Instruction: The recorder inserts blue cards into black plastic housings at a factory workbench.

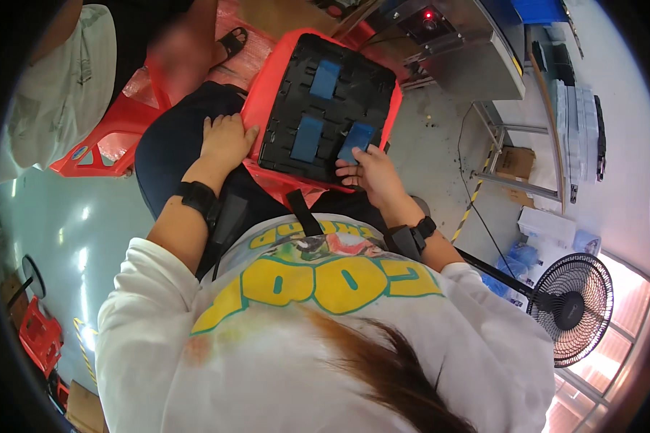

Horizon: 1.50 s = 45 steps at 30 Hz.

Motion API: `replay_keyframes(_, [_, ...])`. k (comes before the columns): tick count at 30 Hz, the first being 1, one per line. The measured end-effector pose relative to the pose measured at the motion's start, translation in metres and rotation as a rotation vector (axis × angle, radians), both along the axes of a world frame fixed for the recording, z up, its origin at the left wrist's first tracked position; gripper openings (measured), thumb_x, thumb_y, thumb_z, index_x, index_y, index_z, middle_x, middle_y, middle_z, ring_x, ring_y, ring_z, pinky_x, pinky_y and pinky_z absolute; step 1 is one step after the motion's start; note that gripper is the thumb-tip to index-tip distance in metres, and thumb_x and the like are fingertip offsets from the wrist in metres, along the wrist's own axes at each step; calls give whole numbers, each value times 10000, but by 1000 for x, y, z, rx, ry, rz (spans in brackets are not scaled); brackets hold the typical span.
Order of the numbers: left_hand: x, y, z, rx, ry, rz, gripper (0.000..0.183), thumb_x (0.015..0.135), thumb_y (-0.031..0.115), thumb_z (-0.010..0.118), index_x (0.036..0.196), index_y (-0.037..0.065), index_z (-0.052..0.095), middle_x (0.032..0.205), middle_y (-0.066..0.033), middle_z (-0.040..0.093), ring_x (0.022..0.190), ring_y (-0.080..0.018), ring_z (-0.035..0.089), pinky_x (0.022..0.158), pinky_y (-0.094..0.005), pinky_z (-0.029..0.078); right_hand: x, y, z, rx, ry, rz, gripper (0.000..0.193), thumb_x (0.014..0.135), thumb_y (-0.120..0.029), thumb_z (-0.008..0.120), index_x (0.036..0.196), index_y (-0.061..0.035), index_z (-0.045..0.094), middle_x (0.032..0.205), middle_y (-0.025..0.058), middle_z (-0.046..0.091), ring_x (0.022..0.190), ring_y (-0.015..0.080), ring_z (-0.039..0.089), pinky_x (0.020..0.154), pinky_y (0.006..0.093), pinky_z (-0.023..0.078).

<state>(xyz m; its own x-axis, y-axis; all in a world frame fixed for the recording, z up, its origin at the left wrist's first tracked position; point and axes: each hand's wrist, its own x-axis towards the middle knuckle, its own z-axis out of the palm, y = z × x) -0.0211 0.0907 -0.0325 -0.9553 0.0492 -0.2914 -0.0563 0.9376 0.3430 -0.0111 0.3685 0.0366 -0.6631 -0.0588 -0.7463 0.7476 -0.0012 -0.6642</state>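
A black plastic tray (285, 108) with moulded recesses lies on a red plastic stool (256, 119) in front of me. Two flat blue rectangular pieces, one toward the far side (326, 78) and one nearer (307, 139), rest in it. At the tray's near right corner, my right hand (372, 173) pinches the lower end of a third blue rectangular piece (357, 136) between thumb and fingers. Whether that piece still touches the tray I cannot tell. My left hand (226, 141) lies with its fingers apart between my thigh and the stool's left edge, holding nothing.
Another person sits close on the left on a red stool (112, 133). A metal machine (462, 54) with a lit red lamp stands at the far right, beside a metal frame. On the right are a black fan (570, 310), cardboard boxes (514, 162) and large blue bottles (523, 254).
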Motion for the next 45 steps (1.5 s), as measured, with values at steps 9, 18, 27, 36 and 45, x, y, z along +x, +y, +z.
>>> replay_keyframes(9, [-1, 0, 2, 2, 1, 12, 476, 891, 422, 440, 1018, -25, 548, 1063, -223, 593, 1102, -345, 509, 1037, -521, 254, -83, 7, 8, -72, 201, 54, 219, 911, -219, 532, 1036, -46, 481, 901, 155, 630, 733, 226, 636, 617, 324, 511])
replay_keyframes(18, [-6, -2, 4, 33, -32, 18, 499, 867, 429, 472, 1036, -34, 552, 1066, -219, 596, 1094, -345, 512, 1043, -529, 241, -42, 1, -29, 1068, 582, 521, 294, 777, -197, 622, 970, -12, 499, 890, 211, 575, 875, 381, 575, 768, 449, 439])
replay_keyframes(27, [6, -1, -3, 35, 70, 16, 444, 858, 393, 486, 992, -20, 577, 996, -211, 611, 1027, -340, 546, 1007, -503, 305, -42, 0, -19, 1226, 859, 537, 329, 794, -167, 594, 1082, -24, 526, 1130, 183, 497, 1028, 360, 501, 823, 461, 437])
replay_keyframes(36, [11, 0, -9, 68, 110, 18, 445, 823, 372, 542, 1043, -14, 564, 987, -183, 618, 1003, -323, 557, 1001, -480, 317, -36, -5, -35, 1319, 859, 947, 558, 815, -214, 578, 1303, -2, 408, 1395, 180, 356, 1281, 337, 344, 975, 488, 365])
replay_keyframes(45, [-7, -18, 52, 297, -139, 19, 406, 824, 318, 581, 1039, -27, 585, 1001, -195, 628, 966, -349, 581, 891, -399, 435, -51, -33, -11, 1367, 782, 1057, 516, 787, -285, 613, 1196, 6, 492, 1271, 184, 464, 1216, 321, 404, 935, 544, 341])
